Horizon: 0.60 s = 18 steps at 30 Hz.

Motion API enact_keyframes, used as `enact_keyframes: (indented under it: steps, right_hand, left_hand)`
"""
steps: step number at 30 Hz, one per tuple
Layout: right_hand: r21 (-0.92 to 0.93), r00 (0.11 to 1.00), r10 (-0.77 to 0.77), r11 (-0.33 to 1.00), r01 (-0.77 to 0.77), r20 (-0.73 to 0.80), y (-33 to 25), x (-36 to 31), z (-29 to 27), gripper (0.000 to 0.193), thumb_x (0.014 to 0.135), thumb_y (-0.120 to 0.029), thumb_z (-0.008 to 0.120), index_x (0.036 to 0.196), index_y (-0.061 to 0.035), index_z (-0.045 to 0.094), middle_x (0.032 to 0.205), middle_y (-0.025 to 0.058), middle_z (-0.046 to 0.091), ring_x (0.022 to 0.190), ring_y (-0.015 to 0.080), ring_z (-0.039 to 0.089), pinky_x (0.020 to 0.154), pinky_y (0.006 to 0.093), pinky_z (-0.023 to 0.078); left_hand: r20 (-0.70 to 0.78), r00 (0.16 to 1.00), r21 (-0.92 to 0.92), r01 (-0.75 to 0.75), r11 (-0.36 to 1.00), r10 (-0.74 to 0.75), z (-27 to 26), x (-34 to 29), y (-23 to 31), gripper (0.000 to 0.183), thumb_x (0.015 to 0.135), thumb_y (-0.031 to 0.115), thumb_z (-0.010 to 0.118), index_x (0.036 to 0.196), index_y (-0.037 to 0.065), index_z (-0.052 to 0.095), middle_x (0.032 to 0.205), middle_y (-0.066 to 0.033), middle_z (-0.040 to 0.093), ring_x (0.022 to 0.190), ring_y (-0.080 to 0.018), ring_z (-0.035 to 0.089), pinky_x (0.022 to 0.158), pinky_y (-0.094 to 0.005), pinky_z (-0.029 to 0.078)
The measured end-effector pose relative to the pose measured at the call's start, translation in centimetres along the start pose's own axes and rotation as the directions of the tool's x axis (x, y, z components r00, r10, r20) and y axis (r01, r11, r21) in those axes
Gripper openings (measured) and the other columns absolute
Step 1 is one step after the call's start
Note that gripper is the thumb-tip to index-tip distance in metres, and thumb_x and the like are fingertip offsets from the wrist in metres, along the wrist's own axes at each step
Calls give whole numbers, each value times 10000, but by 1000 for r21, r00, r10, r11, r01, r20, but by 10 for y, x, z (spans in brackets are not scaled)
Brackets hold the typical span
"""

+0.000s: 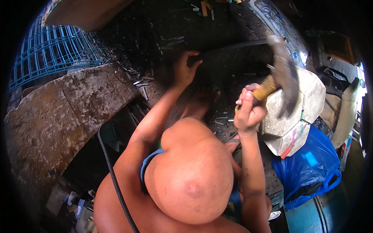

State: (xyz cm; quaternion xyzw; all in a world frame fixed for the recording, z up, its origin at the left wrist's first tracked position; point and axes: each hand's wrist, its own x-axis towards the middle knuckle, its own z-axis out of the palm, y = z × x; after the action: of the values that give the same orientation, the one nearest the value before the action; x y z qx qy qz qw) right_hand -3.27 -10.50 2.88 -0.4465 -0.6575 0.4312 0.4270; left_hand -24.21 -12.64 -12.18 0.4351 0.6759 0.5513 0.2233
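My right hand [250,112] grips a hammer raised off the floor. Yellow wrapping covers the handle [266,88] near its head, and the metal head [285,73] is smeared by motion. Farther forward and to the left, my left hand [187,69] is closed, thumb and forefinger pinching the near end of a long, thin, dark metal strip [241,47]. This strip stretches to the right, its far end passing behind the top of the hammer head. Dark shadow hides part of it near my fingers, and whether hammer and strip touch I cannot tell.
A worn, peeling board [70,112] lies left, below blue wire mesh [54,50]. Off-white angular casing [307,89] stands right, a red-handled tool [288,149] against it. Beside that sits a blue plastic bag [307,167]. Metal scraps [143,87] litter the dark floor. A black cord [110,167] hangs lower left.
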Motion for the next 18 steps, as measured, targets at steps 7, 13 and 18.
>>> enact_keyframes:
  steps: [7,13,18]
  right_hand:
    - [-526,911,393,805,-275,126,-9,24,-10,290,1002,-295,599,1012,-7,571,763,259,655,759,481,647,640,519,486]
    - [-135,972,234,964,-229,23,-22,19,-13,209,1015,-225,588,1059,-22,620,764,94,656,631,202,645,595,342,493]
    - [84,942,336,938,-336,13,-30,19,-7,193,1021,-191,569,1077,-10,603,706,3,566,580,70,511,542,228,425]
  left_hand:
    - [17,991,-4,129,992,-129,4,-6,1,335,782,79,821,1077,45,666,1072,-111,715,1025,-248,696,890,-340,529]
    - [-73,997,62,23,998,-19,12,-1,1,336,797,106,814,1101,67,677,1086,-112,714,1023,-266,698,843,-341,538]
    - [-10,999,129,-34,991,35,10,2,1,312,817,125,797,1106,97,683,1077,-82,717,1027,-271,691,782,-348,548]
